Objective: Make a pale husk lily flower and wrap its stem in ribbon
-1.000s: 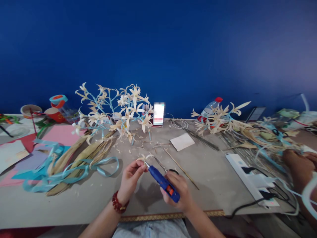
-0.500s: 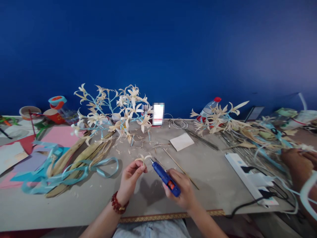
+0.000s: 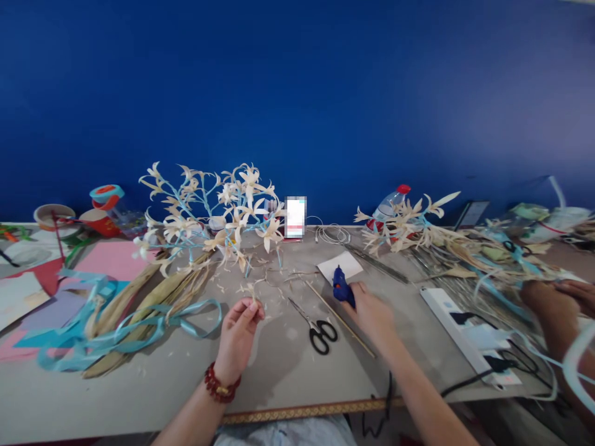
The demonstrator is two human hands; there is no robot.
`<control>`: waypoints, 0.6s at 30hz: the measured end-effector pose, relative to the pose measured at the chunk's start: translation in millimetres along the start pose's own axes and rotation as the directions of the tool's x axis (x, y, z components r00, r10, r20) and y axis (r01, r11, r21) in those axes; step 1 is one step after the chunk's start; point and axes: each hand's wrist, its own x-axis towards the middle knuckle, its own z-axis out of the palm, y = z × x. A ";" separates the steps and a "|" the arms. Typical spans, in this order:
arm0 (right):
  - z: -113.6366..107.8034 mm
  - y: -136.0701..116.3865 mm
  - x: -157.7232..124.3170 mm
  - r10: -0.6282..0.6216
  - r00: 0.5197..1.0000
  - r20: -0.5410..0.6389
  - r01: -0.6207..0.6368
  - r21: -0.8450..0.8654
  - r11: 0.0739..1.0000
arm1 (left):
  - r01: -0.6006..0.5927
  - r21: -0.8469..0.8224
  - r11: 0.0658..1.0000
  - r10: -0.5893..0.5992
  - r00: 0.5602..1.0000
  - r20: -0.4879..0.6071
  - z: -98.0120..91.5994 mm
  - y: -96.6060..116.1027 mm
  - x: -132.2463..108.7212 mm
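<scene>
Flower (image 3: pixel 253 293): being pinched just below the centre of the frame, looking small, pale and partly hidden; probably needing a light hold low down, without crushing any petals.
Left hand (image 3: pixel 242 319): grasping the Flower between thumb and fingers, slanting in from the lower left, facing thumb-side up and wearing a red bracelet (image 3: pixel 220 384).
Glue gun (image 3: pixel 343 291): overlapping the card (image 3: pixel 349 265) right of centre, aiming its nozzle toward the top of the frame; not showing whether touching; probably calling for a steady wrist, with the likely hot tip well away from bare fingers.
Right hand (image 3: pixel 372 313): gripping the Glue gun, slanting in from the lower right, extending farther up the frame than the Left hand.
Scissors (image 3: pixel 322 336): lying between both hands, below the Glue gun.
Stick (image 3: pixel 346 322): lying diagonally just beside the Scissors.
</scene>
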 end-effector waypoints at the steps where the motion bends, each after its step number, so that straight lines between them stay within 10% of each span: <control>1: 2.3 4.1 0.6 -0.027 1.000 -0.006 0.027 -0.003 1.000 | -0.020 -0.016 1.000 0.019 1.000 -0.023 -1.0 0.0 1.0; 10: -24.8 16.1 21.9 -0.182 0.981 0.068 0.159 0.255 0.954 | -0.149 -0.066 0.987 0.137 0.976 -0.167 -2.3 0.9 3.9; 18: -12.3 -99.1 124.8 -0.528 0.849 -0.024 0.490 0.410 0.769 | -0.093 -0.040 0.995 0.087 0.988 -0.130 -1.5 -2.1 1.6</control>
